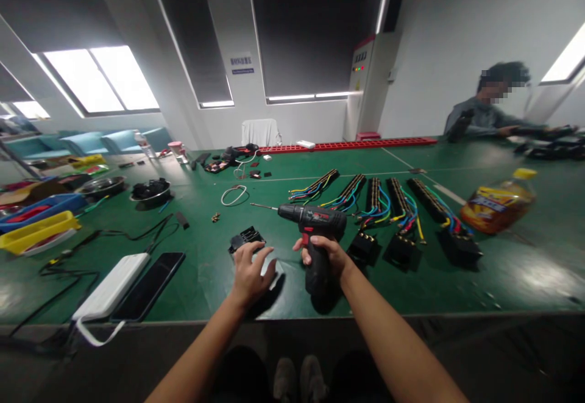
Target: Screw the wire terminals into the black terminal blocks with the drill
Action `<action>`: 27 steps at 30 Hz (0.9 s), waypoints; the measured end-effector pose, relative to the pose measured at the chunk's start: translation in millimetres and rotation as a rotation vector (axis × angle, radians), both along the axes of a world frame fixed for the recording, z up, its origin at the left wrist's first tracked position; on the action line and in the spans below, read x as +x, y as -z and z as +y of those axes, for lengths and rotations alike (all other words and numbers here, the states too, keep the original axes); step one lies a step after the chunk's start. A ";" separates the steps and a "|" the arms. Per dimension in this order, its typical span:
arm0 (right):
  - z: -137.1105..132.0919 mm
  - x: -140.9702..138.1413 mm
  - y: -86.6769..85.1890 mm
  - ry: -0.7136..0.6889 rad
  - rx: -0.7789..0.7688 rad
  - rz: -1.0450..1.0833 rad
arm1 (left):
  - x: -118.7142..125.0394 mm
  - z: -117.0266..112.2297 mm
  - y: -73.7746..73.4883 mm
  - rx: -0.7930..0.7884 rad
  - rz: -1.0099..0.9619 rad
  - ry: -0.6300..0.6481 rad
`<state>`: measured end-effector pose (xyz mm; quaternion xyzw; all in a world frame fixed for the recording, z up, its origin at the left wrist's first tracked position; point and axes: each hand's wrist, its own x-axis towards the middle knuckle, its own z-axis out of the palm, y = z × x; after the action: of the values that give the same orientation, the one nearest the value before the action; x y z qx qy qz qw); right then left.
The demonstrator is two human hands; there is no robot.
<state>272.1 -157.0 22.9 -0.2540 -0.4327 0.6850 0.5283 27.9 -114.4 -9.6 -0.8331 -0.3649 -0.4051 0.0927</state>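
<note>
My right hand (325,253) is wrapped round the handle of a black and red cordless drill (313,219) that stands upright on the green table (205,269), its bit pointing left. My left hand (249,272) rests on the table with fingers spread, touching a black plastic block (247,238) and covering a flat pale piece beneath it. Just right of the drill lie several black terminal strips with coloured wires (388,205), laid out side by side.
A white power bank (114,284) and a dark phone (150,284) lie at the front left, with black cables. Yellow and blue trays (39,220) sit far left. A lying bottle (498,202) is at right. Another person (491,107) works at the far right end.
</note>
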 end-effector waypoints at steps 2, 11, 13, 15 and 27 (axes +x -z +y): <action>-0.1 -1.2 0.0 -0.002 -0.005 -0.018 | 4.6 -0.5 1.1 -0.006 -0.019 -0.003; 0.2 -6.1 4.1 0.017 -0.022 -0.032 | 0.3 -1.3 -0.2 -0.004 -0.063 0.011; 1.5 -6.6 6.6 0.033 -0.025 -0.035 | -0.2 -1.2 -0.1 0.024 -0.090 0.026; 2.8 -6.8 8.5 0.050 -0.027 -0.037 | -0.8 -1.1 -0.3 0.035 -0.119 0.034; 9.3 -0.7 16.3 -0.009 -0.068 0.019 | -3.5 2.6 0.3 0.021 -0.160 0.044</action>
<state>271.4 -147.7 6.6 -0.2635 -0.4053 0.7041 0.5202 24.4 -111.8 -10.0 -0.8049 -0.3486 -0.4760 0.0630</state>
